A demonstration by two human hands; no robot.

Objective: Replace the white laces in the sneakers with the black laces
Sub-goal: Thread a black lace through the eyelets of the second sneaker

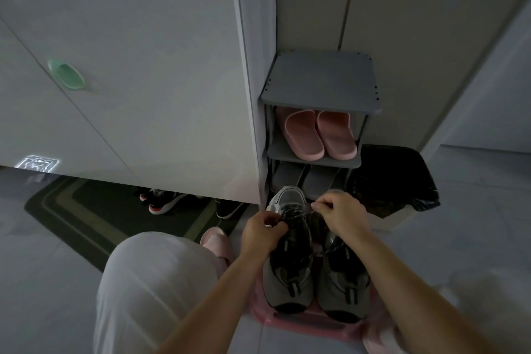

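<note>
- Sneakers, pair: left sneaker (pixel 288 261) and right sneaker (pixel 343 273), grey and black, standing side by side and touching on a pink stool (pixel 304 317) on the floor, just in front of the grey shoe rack (pixel 320 80).
- Orientation: long axes run near to far in the head view; heels toward the person, toes toward the rack. Soles down, both upright.
- Lace (pixel 306 213): a thin strand stretched between the two hands across the forefoot of the left sneaker. Its colour cannot be told in the dim light; the lacing below it reads dark.
- Left hand (pixel 263 231): fingers curled and pressed together, pinching one end of the strand at the left side of the eyelet rows.
- Right hand (pixel 339 211): thumb and fingertips closed on the other end, held above the gap between the two sneakers.
- Handling, lace: judged soft, limp and very light; it keeps no shape unless pulled taut. Best taken near the stiff tip for threading, one end per hand.
- Handling, sneaker: judged light, with a pliable upper and firmer sole; likely to shift on the smooth stool when the strand is tugged. Steady it at the collar or midfoot.
- Nearby, not in use: pink slippers (pixel 319 135) on the rack's middle shelf; black bin liner (pixel 402 181) to the right; dark mat (pixel 94 210) to the left.
</note>
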